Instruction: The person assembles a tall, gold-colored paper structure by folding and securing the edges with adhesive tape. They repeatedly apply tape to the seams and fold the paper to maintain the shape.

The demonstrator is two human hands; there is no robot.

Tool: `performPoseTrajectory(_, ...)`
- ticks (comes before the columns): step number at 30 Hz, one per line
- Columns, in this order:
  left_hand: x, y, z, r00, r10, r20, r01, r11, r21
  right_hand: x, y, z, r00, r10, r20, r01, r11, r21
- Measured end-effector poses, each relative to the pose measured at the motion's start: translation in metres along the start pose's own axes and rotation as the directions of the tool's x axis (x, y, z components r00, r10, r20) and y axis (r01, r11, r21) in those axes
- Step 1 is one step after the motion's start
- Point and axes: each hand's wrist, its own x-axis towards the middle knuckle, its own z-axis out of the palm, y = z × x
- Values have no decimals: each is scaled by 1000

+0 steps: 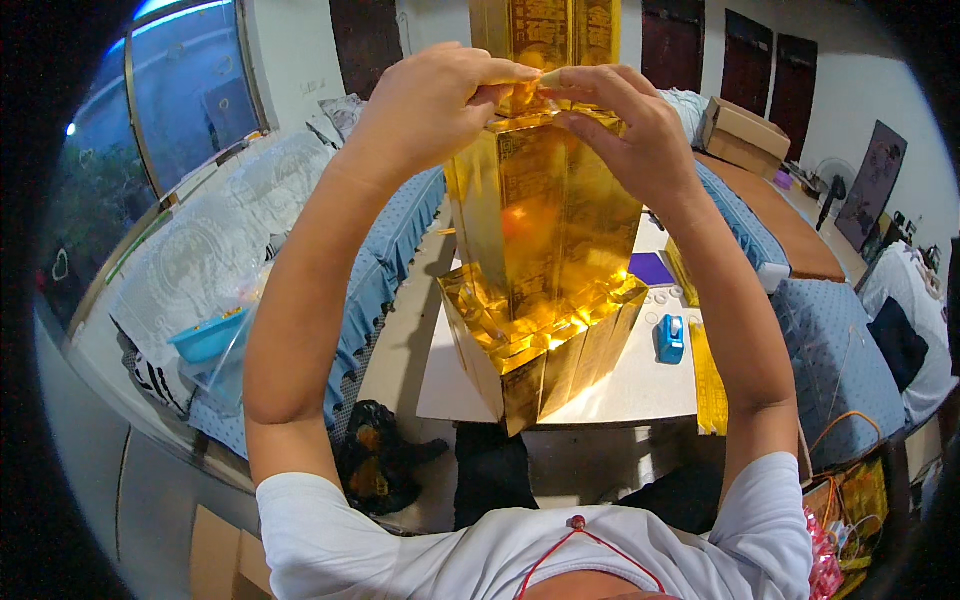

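Note:
A tall tiered tower of shiny gold foil paper [545, 220] stands upright in front of me, each tier set on a wider one below. The bottom tier [575, 370] flares outward, with crumpled, folded foil along its top. Both hands are raised to the joint under the uppermost tier [565, 35]. There my left hand [425, 110] pinches the gold foil paper between thumb and forefinger. My right hand [640, 125] meets it from the other side, thumb and fingers closed on the same foil edge. The exact fold between the fingertips is partly hidden.
The tower rests on a white table [455, 380]. A blue tape dispenser [671, 340], a purple flat item [650, 268] and gold paper strips [709, 390] lie at its right. Blue-covered sofas [385, 270] flank the table. A black bag [380, 460] sits on the floor, lower left.

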Motion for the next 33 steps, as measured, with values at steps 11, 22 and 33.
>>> performPoseTrajectory(11, 4, -4, -3, 994, 97, 48, -104, 977, 185, 5, -2, 0, 995, 25, 92, -23, 999, -31)
performPoseTrajectory(22, 22, 17, -21, 939, 301, 168, -345, 804, 484, 2, -2, 3, 989, 86, 118, -93, 994, 60)
performPoseTrajectory(33, 28, 5, -23, 865, 501, 20, -387, 643, 661, 2, -1, 4, 987, 106, 120, -113, 992, 53)
